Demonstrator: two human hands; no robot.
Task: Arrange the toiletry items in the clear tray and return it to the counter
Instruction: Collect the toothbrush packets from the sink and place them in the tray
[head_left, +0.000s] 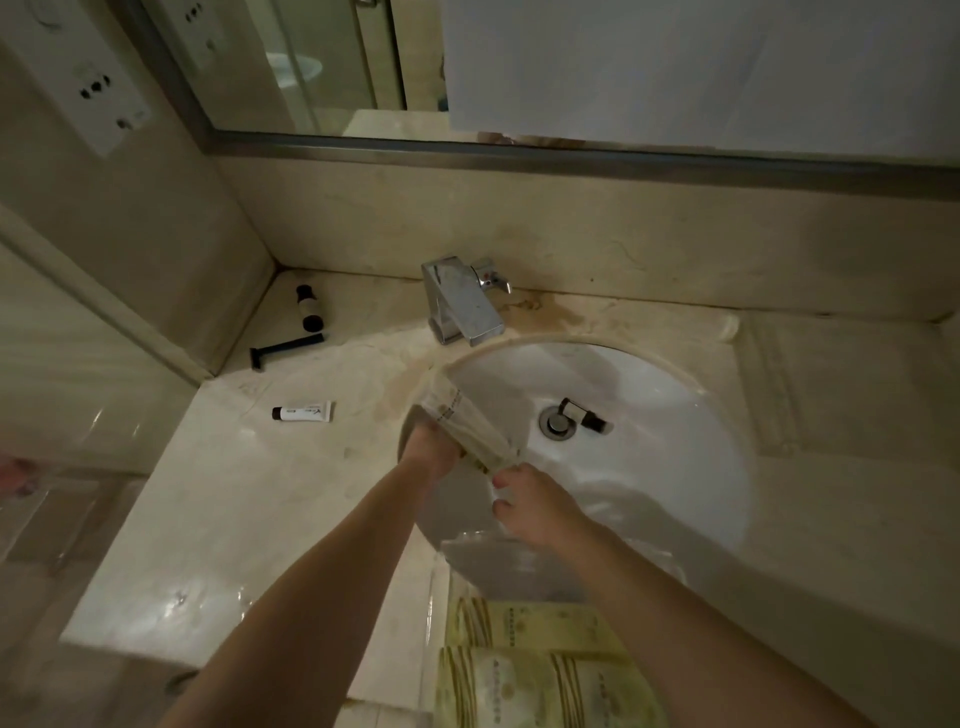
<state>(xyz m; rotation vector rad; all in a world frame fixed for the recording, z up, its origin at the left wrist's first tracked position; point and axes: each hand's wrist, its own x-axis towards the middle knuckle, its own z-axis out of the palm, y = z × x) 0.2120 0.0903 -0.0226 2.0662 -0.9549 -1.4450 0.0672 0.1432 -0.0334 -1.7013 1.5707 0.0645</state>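
My left hand (428, 449) grips a pale, striped toiletry packet (460, 418) over the left rim of the sink. My right hand (535, 512) pinches the packet's near end with thumb and forefinger. Just below my hands is the clear tray (467, 545), with several pale yellow packets (530, 654) lying in it. On the counter to the left lie a small dark-capped bottle (309, 308), a black razor (285, 349) and a white tube with a black cap (303, 412). Another small bottle (587, 415) lies in the basin beside the drain.
A white oval sink (649, 467) is set in the beige marble counter (249, 509), with a chrome faucet (462, 304) behind it. A mirror runs along the back wall, and a wall with sockets closes off the left side.
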